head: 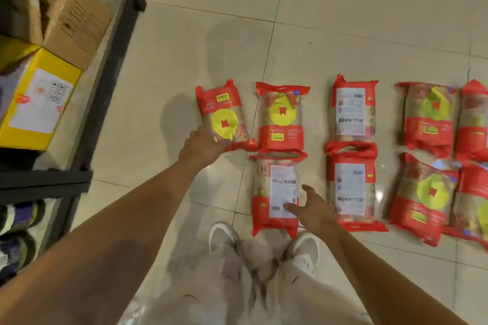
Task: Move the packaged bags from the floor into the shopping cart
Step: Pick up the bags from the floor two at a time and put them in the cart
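Observation:
Several red packaged bags with yellow round labels lie in rows on the tiled floor. My left hand grips the near end of the leftmost bag. My right hand hovers with fingers spread over the right edge of a bag lying label-side up just in front of my feet; it holds nothing. More bags lie to the right: one with a yellow label, two showing white labels, and others at the frame's right edge. No shopping cart is in view.
A black metal shelf frame stands at the left, holding a brown cardboard box and a yellow box; shoes sit on a lower level. My white shoes stand on the floor just before the bags.

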